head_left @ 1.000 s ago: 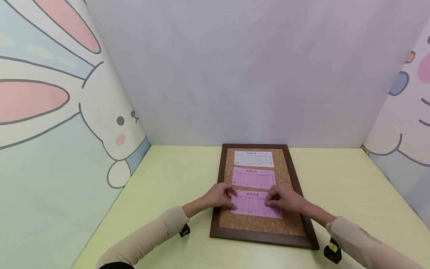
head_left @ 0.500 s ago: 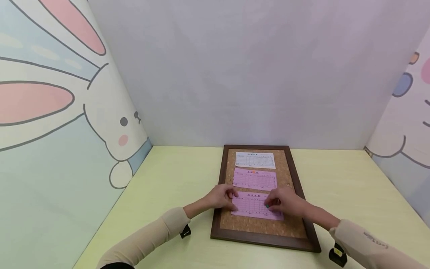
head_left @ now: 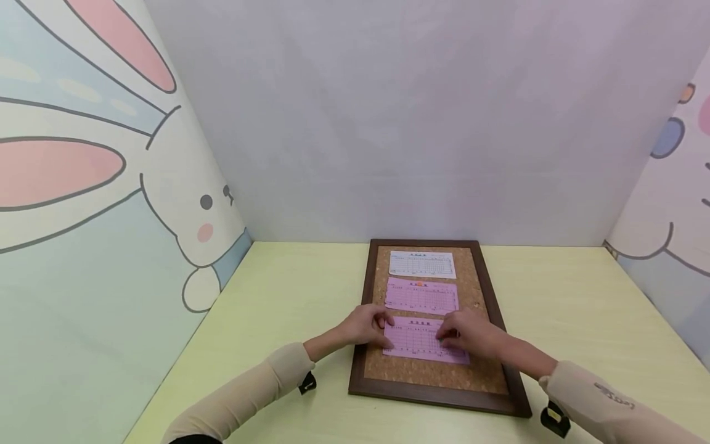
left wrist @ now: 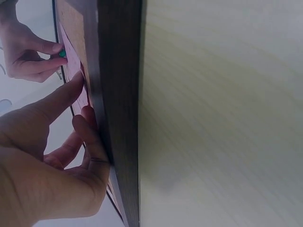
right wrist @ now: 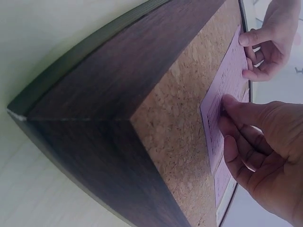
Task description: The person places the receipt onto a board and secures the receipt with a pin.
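A pink printed form (head_left: 413,340) lies lowest on the framed cork board (head_left: 410,370). My left hand (head_left: 366,325) rests its thumb and fingertips on the form's left edge, spread apart. Over the form's right half, my right hand (head_left: 474,333) pinches a small green push pin (left wrist: 62,53) between thumb and finger. The left wrist view shows the pin close against the paper; its point is hidden. Just above lies a second pink form (head_left: 418,297) with an orange pin (head_left: 420,284) at its top. A white form (head_left: 421,265) is at the board's far end.
The board's dark wooden frame (head_left: 432,394) lies on a pale yellow-green table (head_left: 299,277). A grey wall (head_left: 388,123) stands behind it, with cartoon-printed walls at both sides. Small black devices sit under both sleeved wrists.
The green push pin was hidden a second ago, then showed between my right fingers, and shows less now. My right fingertips shift slightly over the form; my left hand holds its place.
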Available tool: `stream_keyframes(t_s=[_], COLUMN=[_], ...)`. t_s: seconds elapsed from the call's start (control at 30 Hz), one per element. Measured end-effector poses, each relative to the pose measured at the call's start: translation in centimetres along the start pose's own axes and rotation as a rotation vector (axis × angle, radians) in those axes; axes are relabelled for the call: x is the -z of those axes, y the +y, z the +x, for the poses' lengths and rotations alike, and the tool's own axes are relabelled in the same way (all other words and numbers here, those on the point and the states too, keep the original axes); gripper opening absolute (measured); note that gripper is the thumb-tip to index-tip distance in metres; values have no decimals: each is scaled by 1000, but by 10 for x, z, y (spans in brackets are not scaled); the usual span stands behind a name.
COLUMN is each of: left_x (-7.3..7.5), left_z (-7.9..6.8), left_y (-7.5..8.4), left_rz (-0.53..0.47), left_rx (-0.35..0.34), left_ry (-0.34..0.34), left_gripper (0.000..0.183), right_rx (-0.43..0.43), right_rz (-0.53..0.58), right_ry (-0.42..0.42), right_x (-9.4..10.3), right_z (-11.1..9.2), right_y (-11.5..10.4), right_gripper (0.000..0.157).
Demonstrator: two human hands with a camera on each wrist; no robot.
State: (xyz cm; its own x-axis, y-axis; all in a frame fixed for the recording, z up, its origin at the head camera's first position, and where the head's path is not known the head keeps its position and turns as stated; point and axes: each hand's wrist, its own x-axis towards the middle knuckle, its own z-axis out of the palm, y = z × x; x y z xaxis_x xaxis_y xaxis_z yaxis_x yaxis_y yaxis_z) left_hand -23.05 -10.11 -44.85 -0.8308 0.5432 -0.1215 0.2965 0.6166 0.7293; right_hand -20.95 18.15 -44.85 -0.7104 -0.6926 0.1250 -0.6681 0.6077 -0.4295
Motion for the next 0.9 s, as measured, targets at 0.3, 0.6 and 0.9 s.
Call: stream_keyframes(t_s=[0.3, 0.6, 0.9], left_x=[1, -1, -1], left_z=[3, 3, 1], left_y=[-1, -3, -1], left_rz=[5, -4, -1], left_rx=[-10, -14, -11], left_ry=[3, -7, -5], left_gripper=[35, 34, 34], right_rx=[44, 91, 288], right_rz=[-15, -41, -145], right_ry=[-72, -116, -31], right_x=[8, 9, 8], right_z=[4, 3, -4], right_y=[3, 5, 2], right_gripper=[11, 15, 20])
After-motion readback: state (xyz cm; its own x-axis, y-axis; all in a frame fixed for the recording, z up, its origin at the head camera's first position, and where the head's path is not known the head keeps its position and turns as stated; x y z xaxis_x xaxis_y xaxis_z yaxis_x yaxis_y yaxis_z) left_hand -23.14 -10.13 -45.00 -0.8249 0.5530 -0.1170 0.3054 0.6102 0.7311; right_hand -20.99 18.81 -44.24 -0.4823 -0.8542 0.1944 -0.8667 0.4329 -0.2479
